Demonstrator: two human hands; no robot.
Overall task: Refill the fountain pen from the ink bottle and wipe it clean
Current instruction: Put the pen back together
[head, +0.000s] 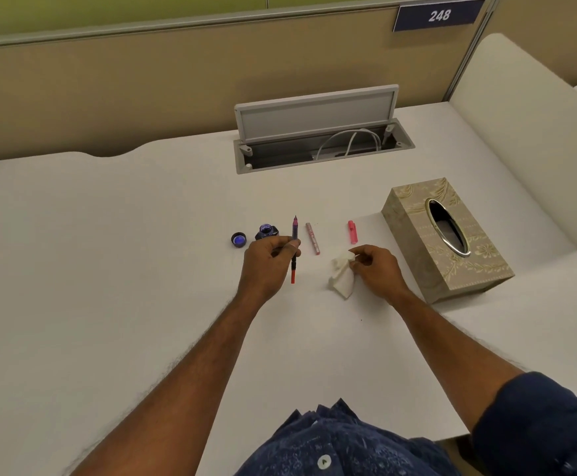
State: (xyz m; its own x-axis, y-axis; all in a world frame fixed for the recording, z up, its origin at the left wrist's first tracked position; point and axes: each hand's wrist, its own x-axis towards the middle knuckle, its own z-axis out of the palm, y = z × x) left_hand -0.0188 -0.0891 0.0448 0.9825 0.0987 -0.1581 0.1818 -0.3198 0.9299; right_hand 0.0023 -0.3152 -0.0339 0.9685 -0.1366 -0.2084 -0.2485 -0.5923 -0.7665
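judging by the open ink bottle and its cap on the counter, filling looks done. left hand grips the pen nib-up; right hand pinches a tissue. wiping, reassembly and recapping remain.

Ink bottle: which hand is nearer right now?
Left. The left hand holds the pen just in front of the ink bottle; the right hand, gripping tissue, is farther right.

Matt white desk, seemingly paper tissue
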